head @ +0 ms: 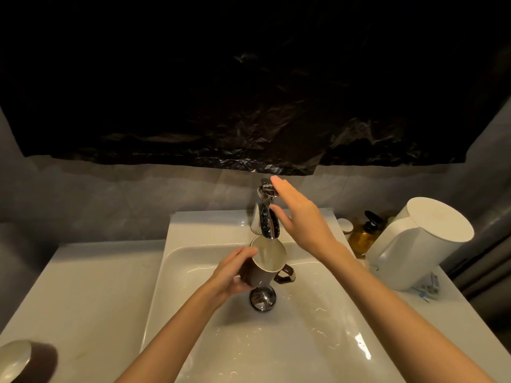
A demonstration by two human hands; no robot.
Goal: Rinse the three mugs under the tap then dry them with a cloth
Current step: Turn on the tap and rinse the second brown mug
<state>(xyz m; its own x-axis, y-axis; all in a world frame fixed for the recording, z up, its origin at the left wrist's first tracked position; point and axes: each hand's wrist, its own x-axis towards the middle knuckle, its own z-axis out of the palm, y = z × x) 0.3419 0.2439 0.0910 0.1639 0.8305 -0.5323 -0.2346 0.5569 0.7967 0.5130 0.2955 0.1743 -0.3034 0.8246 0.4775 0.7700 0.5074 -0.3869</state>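
While left grip (234,272) holds mug (260,273) over basin (309,316), right grip (304,221) opens wide by tap (266,221).

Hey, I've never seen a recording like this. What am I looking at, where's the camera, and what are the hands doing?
There is no machine here. It is one picture from a camera worn on a person's head, looking down at their own bare arms over a white sink. The left hand grips a brown mug under the tap. The right hand, fingers straight, is at the tap's lever. A second mug sits on the counter at lower left. A white container and an amber pump bottle sit at right.
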